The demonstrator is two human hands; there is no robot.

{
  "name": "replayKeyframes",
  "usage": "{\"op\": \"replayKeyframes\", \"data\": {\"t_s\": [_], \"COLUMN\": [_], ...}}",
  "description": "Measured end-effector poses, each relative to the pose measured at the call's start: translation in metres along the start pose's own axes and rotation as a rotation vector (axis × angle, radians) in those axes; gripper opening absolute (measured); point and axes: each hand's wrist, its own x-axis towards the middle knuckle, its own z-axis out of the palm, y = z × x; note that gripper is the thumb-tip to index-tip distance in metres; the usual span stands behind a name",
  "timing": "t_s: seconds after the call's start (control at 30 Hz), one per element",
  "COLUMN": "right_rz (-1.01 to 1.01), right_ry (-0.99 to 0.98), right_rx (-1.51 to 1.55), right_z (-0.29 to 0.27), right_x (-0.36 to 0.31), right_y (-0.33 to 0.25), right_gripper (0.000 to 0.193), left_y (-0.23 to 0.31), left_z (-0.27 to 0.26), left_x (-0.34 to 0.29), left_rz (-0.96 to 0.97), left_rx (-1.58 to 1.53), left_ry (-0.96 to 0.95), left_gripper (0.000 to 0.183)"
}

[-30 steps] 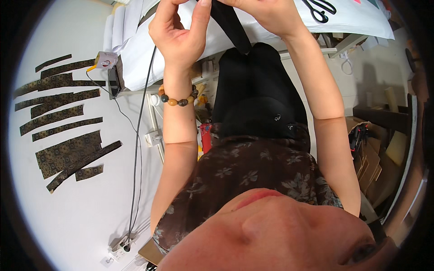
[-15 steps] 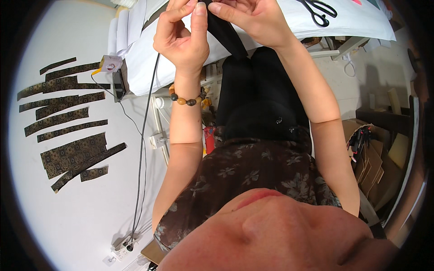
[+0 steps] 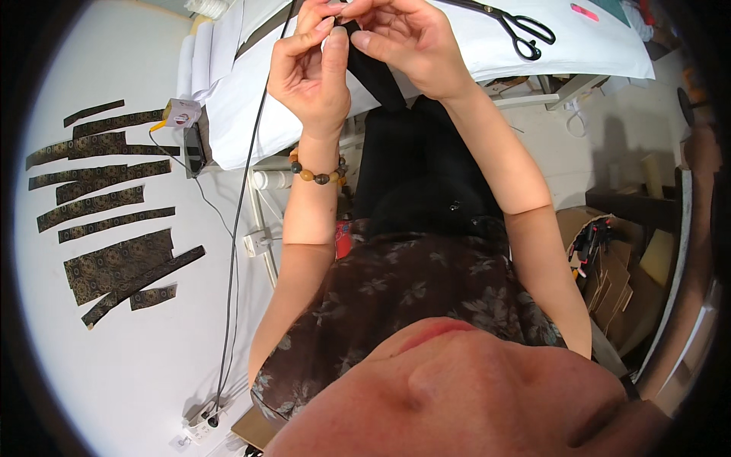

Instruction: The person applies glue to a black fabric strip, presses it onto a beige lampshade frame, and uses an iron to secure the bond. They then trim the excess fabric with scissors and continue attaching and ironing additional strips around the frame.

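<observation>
Both my hands meet at the top of the head view, above the near edge of the white-covered table [image 3: 251, 114]. Thumb and fingers of my left hand [image 3: 312, 72] pinch the upper end of a black fabric strip [image 3: 377, 76]. My right hand [image 3: 411, 46] grips the same fabric from the other side, its thumb lying along the cloth. The strip's free end hangs toward my lap. Whether anything small is between the fingertips, I cannot make out. A beaded bracelet [image 3: 320, 177] circles my left wrist.
Black-handled scissors [image 3: 525, 34] lie on the table to the right, near a pink item [image 3: 585, 12]. Left, patterned dark fabric strips [image 3: 99, 194] are on the white wall. A black cable [image 3: 242, 198] runs down to a power strip [image 3: 202, 428]. Cardboard pieces [image 3: 605, 282] stand at the right.
The view has shifted slightly, bringing the hands and scissors lower in the picture. My fingertips have drawn closer together at the strip's upper end. Both hands keep hold of the fabric.
</observation>
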Motion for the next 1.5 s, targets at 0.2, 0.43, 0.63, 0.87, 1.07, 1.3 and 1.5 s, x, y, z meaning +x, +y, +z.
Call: {"op": "replayKeyframes", "data": {"t_s": [0.2, 0.43, 0.63, 0.87, 1.07, 1.3, 1.5], "right_rz": [0.130, -0.466, -0.406, -0.171, 0.049, 0.088, 0.187], "right_ry": [0.088, -0.648, -1.104, -0.731, -0.266, -0.187, -0.281], "right_rx": [-0.076, -1.444, -1.470, -1.213, -0.813, -0.488, -0.542], "right_z": [-0.021, -0.018, 0.012, 0.040, -0.016, -0.094, -0.101], "right_x": [0.005, 0.093, 0.173, 0.222, 0.199, 0.167, 0.170], "right_y": [0.008, -0.045, -0.055, -0.097, -0.038, 0.052, 0.024], "right_gripper": [0.020, 0.069, 0.006, 0.028, 0.025, 0.035, 0.041], "left_y": [-0.002, 0.008, 0.019, 0.037, 0.084, 0.023, -0.014], "left_z": [-0.009, -0.004, -0.024, -0.184, -0.081, -0.057, -0.029], "left_x": [0.001, -0.040, -0.015, 0.164, 0.266, 0.235, 0.229], "left_rz": [-0.025, -0.390, -0.534, -0.610, -0.520, -0.465, -0.053], "left_rx": [0.050, 0.106, -0.040, 0.120, 0.711, 0.708, 0.979], "left_ry": [-0.158, -0.026, 0.012, -0.251, -0.672, -0.727, -0.894], "left_gripper": [0.074, 0.088, 0.090, 0.064, 0.035, 0.050, 0.058]}}
